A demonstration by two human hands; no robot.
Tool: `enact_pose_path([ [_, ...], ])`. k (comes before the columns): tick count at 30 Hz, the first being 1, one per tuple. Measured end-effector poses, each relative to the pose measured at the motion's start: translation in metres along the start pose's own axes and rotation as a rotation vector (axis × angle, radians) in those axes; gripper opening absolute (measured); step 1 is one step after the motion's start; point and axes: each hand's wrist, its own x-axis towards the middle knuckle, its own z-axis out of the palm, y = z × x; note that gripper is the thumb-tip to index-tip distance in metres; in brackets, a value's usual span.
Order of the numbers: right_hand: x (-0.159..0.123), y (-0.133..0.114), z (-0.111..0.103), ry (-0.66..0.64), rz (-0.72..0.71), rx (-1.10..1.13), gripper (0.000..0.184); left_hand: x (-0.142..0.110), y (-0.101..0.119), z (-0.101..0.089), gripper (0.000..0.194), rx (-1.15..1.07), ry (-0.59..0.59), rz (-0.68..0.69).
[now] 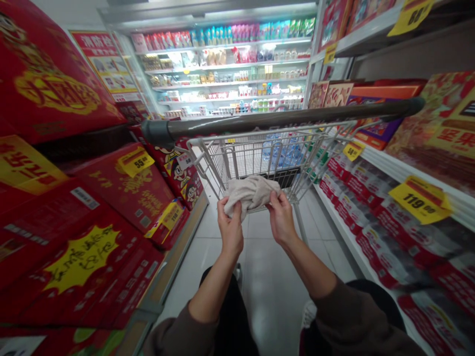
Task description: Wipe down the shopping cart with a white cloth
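Left of the hands: stacked red gift boxes (77, 193), yellow price tags on them
Left hand (230, 230): fingers shut on the cloth, solid grip
Between the hands: crumpled beige cloth (251, 194), held up, shopping cart (282, 116) just beyond
Right hand (282, 217): gripping the cloth's other side too
Right of the hands: white shelf (401, 168) full of red-labelled packs (382, 232)

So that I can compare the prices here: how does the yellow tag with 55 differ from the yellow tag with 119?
The 55 tag lies on a red carton at the left of the aisle; the 119 tag hangs on a white shelf edge at the right. The 55 tag looks smaller than the 119 tag. Both are yellow with dark numbers.
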Motion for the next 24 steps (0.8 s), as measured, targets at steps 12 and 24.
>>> enact_pose_path([
  [12,0.006,0.011,-0.009,0.240,0.098,0.161,0.041,-0.013,0.006,0.005,0.048,-0.350,0.098,-0.199],
  [24,-0.004,0.016,0.006,-0.024,0.402,0.284,0.047,-0.008,0.010,0.004,0.031,-0.465,-0.142,-0.675],
])
